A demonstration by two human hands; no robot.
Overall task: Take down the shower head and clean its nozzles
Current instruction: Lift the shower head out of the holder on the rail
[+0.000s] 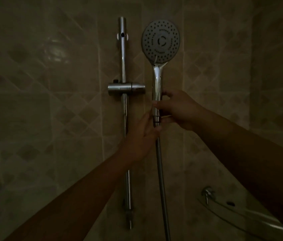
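The chrome shower head (161,41) stands upright with its round nozzle face toward me, just right of the wall rail. My right hand (175,108) grips the lower part of its handle, thumb across the front. My left hand (141,136) reaches up from below, and its fingertips touch the base of the handle where the metal hose (160,171) joins. The hose hangs straight down from there. The holder bracket (126,89) on the rail holds nothing.
A vertical chrome slide rail (123,66) is fixed to the tiled wall (50,101). At the lower right, a chrome tap fitting (207,193) sits over a curved glass shelf (252,218). The light is dim.
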